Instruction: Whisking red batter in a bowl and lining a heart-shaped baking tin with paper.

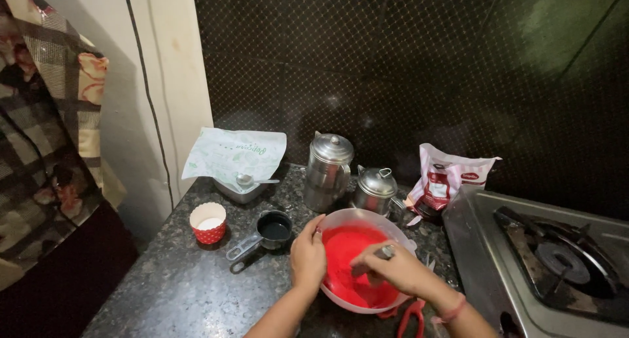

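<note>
Bowl (pixel 398 231) of red batter sits between both hands, left (pixel 308 256) gripping rim.

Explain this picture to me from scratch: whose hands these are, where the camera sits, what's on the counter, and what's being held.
There is one picture, taken by a camera worn on a person's head, looking down at their own bare hands. The left hand steadies the rim of a pale mixing bowl holding red batter. The right hand has its grip on a metal utensil over the batter. On the dark speckled counter lie a red paper cup, black measuring cups, two steel canisters, a red-and-white packet and a gas stove at right.
</note>
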